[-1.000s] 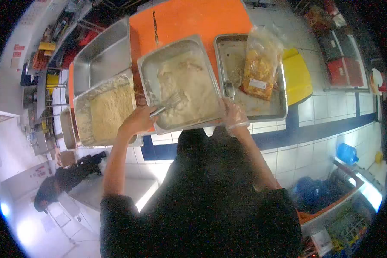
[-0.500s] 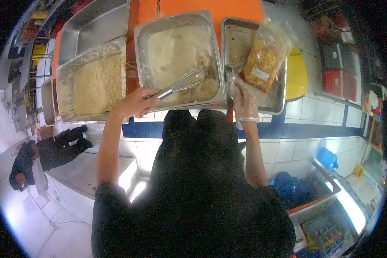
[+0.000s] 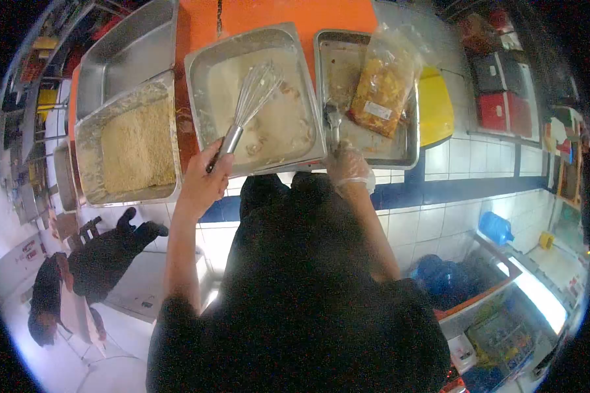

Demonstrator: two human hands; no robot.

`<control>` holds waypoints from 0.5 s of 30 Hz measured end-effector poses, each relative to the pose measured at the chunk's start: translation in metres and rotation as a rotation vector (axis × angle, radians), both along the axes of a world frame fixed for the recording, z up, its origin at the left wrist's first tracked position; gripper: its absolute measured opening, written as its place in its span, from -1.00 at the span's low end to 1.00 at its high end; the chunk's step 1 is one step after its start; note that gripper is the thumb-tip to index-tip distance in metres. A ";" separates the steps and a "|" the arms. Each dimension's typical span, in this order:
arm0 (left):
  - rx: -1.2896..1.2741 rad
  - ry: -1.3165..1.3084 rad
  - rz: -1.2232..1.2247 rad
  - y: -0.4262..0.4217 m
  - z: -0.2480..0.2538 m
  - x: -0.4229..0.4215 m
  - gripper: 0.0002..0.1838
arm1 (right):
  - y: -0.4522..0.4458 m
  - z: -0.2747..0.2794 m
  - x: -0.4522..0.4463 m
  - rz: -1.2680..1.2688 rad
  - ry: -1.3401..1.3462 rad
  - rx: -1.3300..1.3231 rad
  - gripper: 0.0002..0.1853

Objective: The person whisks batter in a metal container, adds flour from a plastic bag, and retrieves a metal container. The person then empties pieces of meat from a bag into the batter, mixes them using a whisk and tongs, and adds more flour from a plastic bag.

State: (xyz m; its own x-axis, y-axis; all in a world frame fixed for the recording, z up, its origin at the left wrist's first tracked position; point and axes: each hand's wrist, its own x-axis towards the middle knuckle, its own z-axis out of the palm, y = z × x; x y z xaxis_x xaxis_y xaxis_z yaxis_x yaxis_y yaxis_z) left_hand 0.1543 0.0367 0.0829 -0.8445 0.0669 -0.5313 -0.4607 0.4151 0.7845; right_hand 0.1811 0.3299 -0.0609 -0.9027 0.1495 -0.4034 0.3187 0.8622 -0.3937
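My left hand (image 3: 204, 178) is closed around the handle of a wire whisk (image 3: 255, 92). The whisk's wires point away from me over the pale, wet batter (image 3: 275, 85) in a deep steel pan (image 3: 196, 88); whether they touch it I cannot tell. My right hand (image 3: 349, 165), in a clear plastic glove, is closed on a metal utensil (image 3: 334, 121) at the near left corner of a shallow steel tray (image 3: 400, 156). The utensil's kind is not clear. In that tray lies a clear bag of orange-yellow food (image 3: 380, 85) with a white label.
To the left stands a pan of tan crumbs or flour (image 3: 137, 147), with another steel pan (image 3: 128, 52) behind it. All rest on an orange table (image 3: 275, 13). A yellow container (image 3: 436, 108) is beyond the tray. Another person (image 3: 105, 262) is at the lower left.
The whisk has swung from pointing right, low in the batter, to pointing away from me, its wires higher. My right hand stays by the tray corner. The whole view has shifted slightly.
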 end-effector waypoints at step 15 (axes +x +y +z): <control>-0.446 0.315 -0.121 0.009 -0.031 0.045 -0.52 | 0.038 0.022 0.015 -0.201 0.357 -0.094 -0.65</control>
